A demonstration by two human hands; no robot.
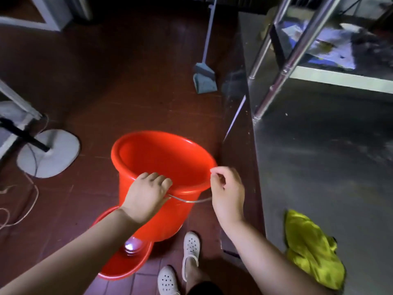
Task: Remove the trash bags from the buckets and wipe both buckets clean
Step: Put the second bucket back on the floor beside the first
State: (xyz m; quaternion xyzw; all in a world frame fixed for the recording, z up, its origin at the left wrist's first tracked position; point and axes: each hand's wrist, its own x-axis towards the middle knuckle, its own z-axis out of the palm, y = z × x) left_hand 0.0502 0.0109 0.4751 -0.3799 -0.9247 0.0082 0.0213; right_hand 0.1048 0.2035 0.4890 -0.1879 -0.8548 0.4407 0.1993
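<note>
Underfoot, a dark red tiled floor (127,86) fills most of the view, with a steel table (319,167) running down the right side and a steel shelf (340,77) raised above it on shiny legs. A yellow-green cloth (310,250) lies crumpled on the table near its front edge.

At centre, a red bucket (157,167) is tilted with its mouth toward the camera's upper side, no bag visible inside it. Its base sits in or just above a second bucket (125,265), also red, which stands on the floor below and shows a bright glare spot in its bottom.

The left hand (146,196) holds the upper bucket at its near rim, its grip closed with fingers curled over the edge into the bucket. The right hand (228,188) is at the rim's right side, thumb and forefinger pinched together by the edge; whether they hold the rim or the thin wire handle (191,200) that runs between the two hands cannot be told.

A fan base (49,154) rests on the floor at left, with loose cord (32,201) trailing beside it. A dustpan (204,78) on a long handle stands against the table's far end. Two white clogs (190,252) show at the bottom edge.
</note>
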